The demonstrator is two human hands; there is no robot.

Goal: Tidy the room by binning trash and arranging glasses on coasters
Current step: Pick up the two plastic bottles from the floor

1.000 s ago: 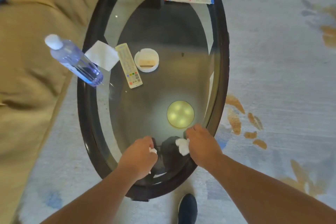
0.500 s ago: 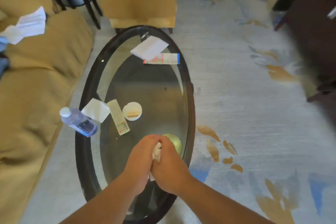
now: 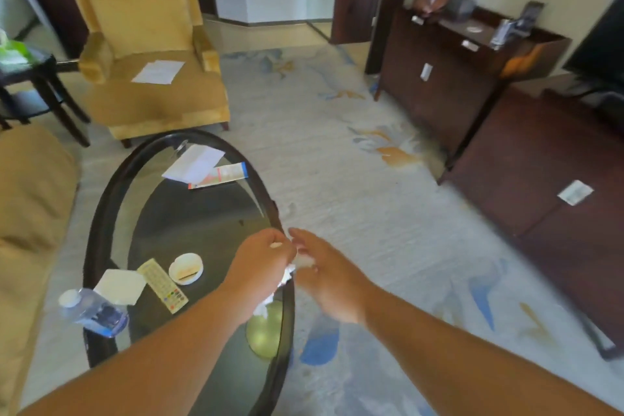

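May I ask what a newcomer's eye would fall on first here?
The left hand grips crumpled white tissue over the right edge of the oval glass table, the right hand close beside it. Beyond the table, a yellow armchair holds a sheet of paper on its seat.

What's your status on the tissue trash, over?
Left grip holds crumpled white tissue. Right grip alongside, blurred, state unclear. Oval glass table's dark rim under left grip.

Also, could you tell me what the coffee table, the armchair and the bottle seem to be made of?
Coffee table: glossy glass top, see-through and reflective, in a dark polished rim, probably wood. Armchair: matte mustard fabric, soft-looking, possibly velvet. Bottle: clear, likely plastic, with a white cap.
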